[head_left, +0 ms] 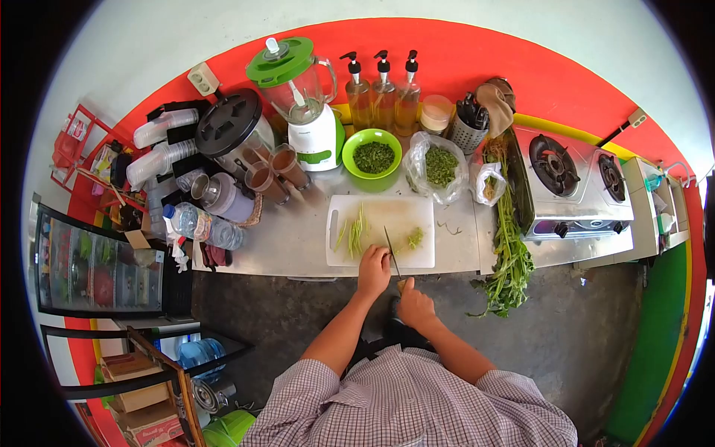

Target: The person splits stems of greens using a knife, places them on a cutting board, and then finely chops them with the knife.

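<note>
My right hand (415, 305) is wrapped around the handle of a knife (392, 254). The narrow blade points away from me over the front of a white cutting board (380, 210). Close to the blade's left side, my left hand (375, 270) rests at the board's front edge with its fingers curled in; what they hold, if anything, is hidden. Thin green stems (356, 232) lie on the board's left part. On its right part sits a small heap of chopped green pieces (415, 238).
Behind the board stand a green bowl (350, 165) and a plastic bag (421, 188), both with chopped greens. Long leafy stalks (512, 257) hang over the counter edge by the gas stove (577, 208). A blender (309, 134), brown drinks (267, 184) and a water bottle (208, 227) stand left.
</note>
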The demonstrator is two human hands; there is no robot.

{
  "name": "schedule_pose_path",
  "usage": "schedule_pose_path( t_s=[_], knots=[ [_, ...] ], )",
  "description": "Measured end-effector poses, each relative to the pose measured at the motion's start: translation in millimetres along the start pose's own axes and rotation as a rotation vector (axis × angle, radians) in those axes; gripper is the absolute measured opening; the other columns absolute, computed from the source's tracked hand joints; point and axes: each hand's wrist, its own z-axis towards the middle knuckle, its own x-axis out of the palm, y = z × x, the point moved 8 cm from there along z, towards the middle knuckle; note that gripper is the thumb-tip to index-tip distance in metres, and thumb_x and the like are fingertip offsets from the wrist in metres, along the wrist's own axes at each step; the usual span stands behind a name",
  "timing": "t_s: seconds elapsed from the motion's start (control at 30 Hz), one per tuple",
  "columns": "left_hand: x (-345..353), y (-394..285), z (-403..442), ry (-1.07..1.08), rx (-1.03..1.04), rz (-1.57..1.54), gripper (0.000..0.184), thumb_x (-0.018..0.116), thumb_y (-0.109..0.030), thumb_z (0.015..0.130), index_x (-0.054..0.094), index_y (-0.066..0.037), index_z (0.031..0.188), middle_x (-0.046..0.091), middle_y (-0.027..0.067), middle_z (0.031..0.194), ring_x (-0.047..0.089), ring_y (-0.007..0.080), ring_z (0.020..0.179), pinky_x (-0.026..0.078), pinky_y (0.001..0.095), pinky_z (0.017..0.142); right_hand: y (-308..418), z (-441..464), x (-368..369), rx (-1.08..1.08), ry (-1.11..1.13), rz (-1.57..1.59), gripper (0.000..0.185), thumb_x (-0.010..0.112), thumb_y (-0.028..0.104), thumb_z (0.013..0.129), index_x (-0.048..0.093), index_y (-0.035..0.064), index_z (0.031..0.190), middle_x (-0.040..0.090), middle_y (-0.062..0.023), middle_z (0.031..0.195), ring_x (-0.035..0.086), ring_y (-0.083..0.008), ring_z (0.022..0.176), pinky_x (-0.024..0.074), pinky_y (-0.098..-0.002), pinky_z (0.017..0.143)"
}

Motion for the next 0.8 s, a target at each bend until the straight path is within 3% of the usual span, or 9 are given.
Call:
schedule_pose_path(
  t_s=[0.07, 0.23, 0.37, 0.43, 0.53, 0.8],
  knots=[
    [-2, 7, -4, 0.015, -0.032, -0.065, 0.010, 0.063, 0.000, 0.089, 0.064, 0.000, 0.099, 0.059, 0.0148, 0.092, 0.060, 0.0361, 0.081, 0.050, 0.0433, 0.073, -2, 4, -8, -0.017, -0.019, 0.018, 0.051, 0.065, 0.021, 0.084, 0.040, -0.0040, 0.120, 0.069, -0.0327, 0.095, 0.069, -0.0500, 0.089, 0.0558, -0.0572, 0.080],
    [-6, 18, -7, -0.029, -0.148, -0.175, 0.014, 0.062, 0.004, 0.088, 0.062, 0.001, 0.102, 0.057, 0.0108, 0.088, 0.056, 0.0218, 0.066, 0.048, 0.0344, 0.063, -5, 0, -17, -0.004, -0.112, 0.097, 0.053, 0.066, 0.025, 0.085, 0.041, -0.0035, 0.122, 0.069, -0.0330, 0.093, 0.068, -0.0508, 0.086, 0.0546, -0.0590, 0.079],
    [-5, 23, -8, -0.059, -0.161, -0.203, 0.015, 0.063, 0.006, 0.086, 0.060, 0.001, 0.100, 0.055, 0.0109, 0.088, 0.053, 0.0200, 0.065, 0.046, 0.0332, 0.062, -15, 1, -1, -0.045, -0.058, 0.113, 0.055, 0.067, 0.027, 0.085, 0.041, -0.0019, 0.124, 0.069, -0.0324, 0.093, 0.068, -0.0516, 0.088, 0.0537, -0.0596, 0.082],
    [-6, 23, -10, -0.068, -0.149, -0.201, 0.009, 0.063, 0.005, 0.088, 0.059, 0.000, 0.095, 0.055, 0.0073, 0.083, 0.052, 0.0138, 0.064, 0.044, 0.0290, 0.058, -19, 1, -3, -0.050, -0.063, 0.096, 0.056, 0.068, 0.028, 0.084, 0.041, -0.0011, 0.124, 0.069, -0.0322, 0.093, 0.068, -0.0516, 0.089, 0.0535, -0.0595, 0.083],
    [-5, 24, -11, -0.033, -0.135, -0.177, 0.013, 0.062, 0.005, 0.085, 0.057, 0.000, 0.096, 0.054, 0.0109, 0.086, 0.053, 0.0210, 0.065, 0.046, 0.0341, 0.061, -33, 0, -11, -0.004, -0.090, 0.091, 0.057, 0.069, 0.029, 0.084, 0.043, 0.0001, 0.125, 0.069, -0.0320, 0.095, 0.068, -0.0508, 0.091, 0.0536, -0.0586, 0.084],
    [-4, 9, -6, -0.039, -0.090, -0.074, 0.014, 0.061, 0.004, 0.083, 0.059, -0.001, 0.096, 0.056, 0.0126, 0.088, 0.058, 0.0266, 0.072, 0.048, 0.0376, 0.066, -58, 0, -48, 0.076, -0.277, 0.158, 0.047, 0.071, 0.031, 0.082, 0.055, 0.0016, 0.114, 0.070, -0.0285, 0.101, 0.068, -0.0483, 0.096, 0.0540, -0.0561, 0.085]
  ],
)
